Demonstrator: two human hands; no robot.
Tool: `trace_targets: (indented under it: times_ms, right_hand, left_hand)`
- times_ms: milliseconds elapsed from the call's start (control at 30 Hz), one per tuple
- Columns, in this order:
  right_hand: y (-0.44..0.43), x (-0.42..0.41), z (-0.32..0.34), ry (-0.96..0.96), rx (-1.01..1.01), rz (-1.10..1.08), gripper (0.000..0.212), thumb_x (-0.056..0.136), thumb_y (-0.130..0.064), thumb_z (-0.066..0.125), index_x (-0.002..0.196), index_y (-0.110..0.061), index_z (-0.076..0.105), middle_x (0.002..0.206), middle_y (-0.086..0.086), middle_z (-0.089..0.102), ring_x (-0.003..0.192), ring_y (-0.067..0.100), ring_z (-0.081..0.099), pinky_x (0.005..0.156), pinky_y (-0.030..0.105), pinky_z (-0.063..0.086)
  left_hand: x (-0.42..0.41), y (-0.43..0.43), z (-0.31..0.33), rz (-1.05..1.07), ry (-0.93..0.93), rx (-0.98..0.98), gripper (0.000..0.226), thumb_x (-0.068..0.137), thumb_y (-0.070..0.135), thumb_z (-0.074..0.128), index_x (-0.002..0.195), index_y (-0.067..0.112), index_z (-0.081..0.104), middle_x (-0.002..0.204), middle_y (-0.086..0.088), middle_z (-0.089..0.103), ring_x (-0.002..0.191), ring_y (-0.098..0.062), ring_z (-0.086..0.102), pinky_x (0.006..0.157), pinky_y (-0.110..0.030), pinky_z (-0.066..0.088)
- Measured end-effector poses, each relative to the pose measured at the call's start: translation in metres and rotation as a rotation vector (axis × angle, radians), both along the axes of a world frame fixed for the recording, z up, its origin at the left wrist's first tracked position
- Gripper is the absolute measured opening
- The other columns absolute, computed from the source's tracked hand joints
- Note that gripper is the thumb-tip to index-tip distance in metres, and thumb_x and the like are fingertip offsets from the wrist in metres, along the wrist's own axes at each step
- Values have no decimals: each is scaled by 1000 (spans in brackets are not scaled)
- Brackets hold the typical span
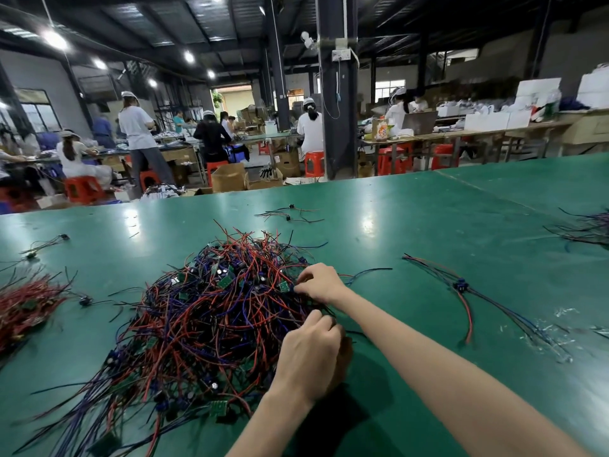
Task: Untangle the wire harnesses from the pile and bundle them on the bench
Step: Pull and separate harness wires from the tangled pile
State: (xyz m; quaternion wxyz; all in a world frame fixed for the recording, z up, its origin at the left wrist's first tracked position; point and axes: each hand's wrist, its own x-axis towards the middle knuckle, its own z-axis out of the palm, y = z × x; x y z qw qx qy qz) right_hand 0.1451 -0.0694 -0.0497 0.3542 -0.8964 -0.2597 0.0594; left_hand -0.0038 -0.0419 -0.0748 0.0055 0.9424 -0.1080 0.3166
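Left grip (309, 354) and right grip (321, 282) pinch wires (280, 303) at pile (204, 308) edge.

The big pile (211, 311) of red, blue and black wires fills the middle of the tabletop (428, 225) and spills toward the near edge on the left. The left hand (313, 361) and, farther back, the right hand (321, 282) grip wires on its right flank, and the right forearm slants in across the near right. Between that forearm and a laid-out harness (461, 288) toward the right edge the green surface is open. Plastic scraps (543, 338) litter the near right. A red heap (26, 308) blocks the left edge, and another tangle (590, 229) blocks the far right edge. Beyond the pile, a few loose harnesses (290, 214) lie on wide bare surface.
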Motion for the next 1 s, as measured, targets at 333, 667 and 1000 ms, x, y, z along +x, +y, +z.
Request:
trace_targets:
  times_ms: [333, 667, 1000]
  right_hand:
    - [2, 4, 21, -22, 142, -107, 22, 77, -26, 68, 83, -6, 75, 82, 11, 72, 75, 17, 57, 68, 23, 42]
    - [-65, -7, 74, 779, 421, 67, 11, 86, -7, 45, 76, -7, 48, 72, 8, 49, 53, 17, 50, 54, 28, 54]
    - [-148, -40, 26, 1161, 927, 129, 25, 76, 5, 39, 90, 7, 59, 76, 15, 55, 61, 20, 55, 58, 27, 55]
  left_hand:
    - [2, 0, 2, 37, -291, -98, 20, 78, 14, 67, 63, 15, 54, 69, -2, 55, 73, -24, 52, 54, -33, 42]
    - [15, 39, -11, 533, -21, -175, 21, 91, 33, 48, 94, 18, 63, 95, -2, 64, 91, -25, 57, 85, -37, 38]
    - [8, 16, 8, 205, -76, -329, 9, 89, 14, 60, 93, 8, 66, 91, -6, 64, 88, -25, 56, 81, -35, 45]
